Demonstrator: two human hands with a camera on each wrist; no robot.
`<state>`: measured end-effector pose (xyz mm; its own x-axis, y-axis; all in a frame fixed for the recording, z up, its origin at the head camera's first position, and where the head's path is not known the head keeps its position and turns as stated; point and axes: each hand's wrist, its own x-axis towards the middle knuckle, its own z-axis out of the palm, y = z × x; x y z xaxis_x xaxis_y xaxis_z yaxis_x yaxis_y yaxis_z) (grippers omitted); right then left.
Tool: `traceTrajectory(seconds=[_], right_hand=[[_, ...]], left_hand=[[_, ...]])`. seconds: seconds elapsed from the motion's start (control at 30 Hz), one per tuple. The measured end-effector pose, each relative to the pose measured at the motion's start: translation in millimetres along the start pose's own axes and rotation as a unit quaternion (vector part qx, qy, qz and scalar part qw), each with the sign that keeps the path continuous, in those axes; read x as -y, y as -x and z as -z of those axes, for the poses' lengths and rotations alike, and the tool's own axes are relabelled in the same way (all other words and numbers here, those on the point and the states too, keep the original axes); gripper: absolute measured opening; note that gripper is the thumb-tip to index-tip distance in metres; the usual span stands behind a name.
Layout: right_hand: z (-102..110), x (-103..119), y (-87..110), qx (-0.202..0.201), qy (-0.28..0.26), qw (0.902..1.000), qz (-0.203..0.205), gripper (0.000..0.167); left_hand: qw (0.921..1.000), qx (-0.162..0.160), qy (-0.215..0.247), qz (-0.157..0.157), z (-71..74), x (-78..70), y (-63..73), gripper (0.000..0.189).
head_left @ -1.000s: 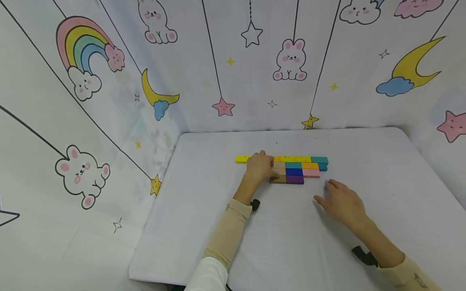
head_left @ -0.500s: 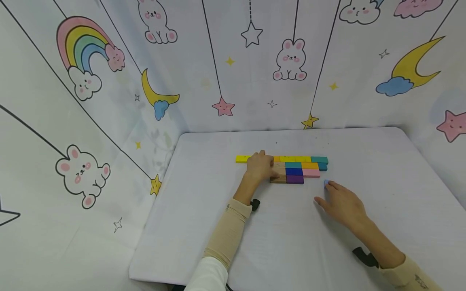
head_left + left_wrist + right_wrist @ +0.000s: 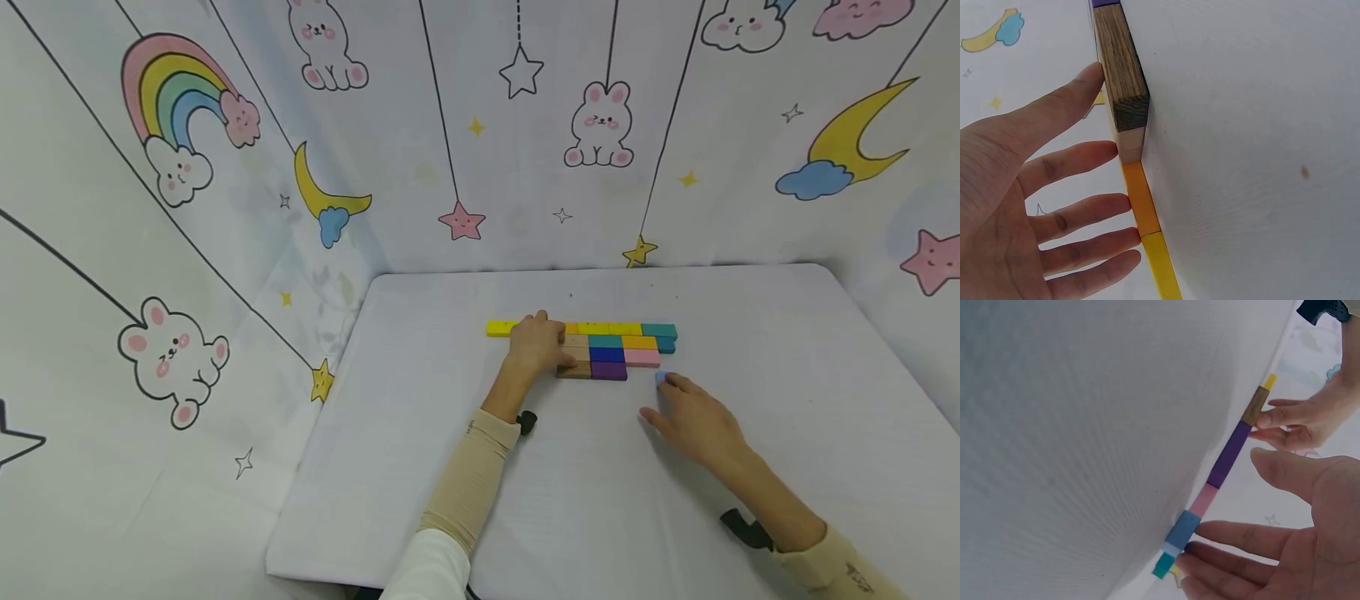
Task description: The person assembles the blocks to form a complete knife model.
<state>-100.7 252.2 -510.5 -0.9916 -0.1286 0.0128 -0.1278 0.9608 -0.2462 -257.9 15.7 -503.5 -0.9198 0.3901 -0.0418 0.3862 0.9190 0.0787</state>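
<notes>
My left hand (image 3: 536,346) lies over the left part of a group of coloured wooden blocks. In the left wrist view its thumb touches the brown wooden block (image 3: 1124,56), and its long fingers reach the pale wood, orange (image 3: 1141,199) and yellow blocks. My right hand (image 3: 701,421), fingers extended, touches a light blue block (image 3: 661,378) with its fingertips. That block lies just right of and below the pink block (image 3: 642,358), apart from the rows in the head view. The purple block (image 3: 608,372) sits beside the brown one. My left hand hides some blocks.
A long back row of yellow (image 3: 500,329), orange and teal blocks (image 3: 659,330) runs behind the shorter rows. White cloth covers the table (image 3: 585,500). A cartoon-printed curtain (image 3: 525,175) stands behind and at the sides.
My right hand has slid the light blue block a little to the left, closer to the rows. My left hand stays in place on the blocks.
</notes>
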Motion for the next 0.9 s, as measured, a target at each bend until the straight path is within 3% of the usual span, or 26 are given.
traceTrajectory(seconds=[0.9], right_hand=[[-2,15,-13.4,0.029,0.004,0.9994,0.016,0.066]], left_hand=[[1.0,0.006,-0.002,-0.002,-1.5,0.6,-1.2,0.049]])
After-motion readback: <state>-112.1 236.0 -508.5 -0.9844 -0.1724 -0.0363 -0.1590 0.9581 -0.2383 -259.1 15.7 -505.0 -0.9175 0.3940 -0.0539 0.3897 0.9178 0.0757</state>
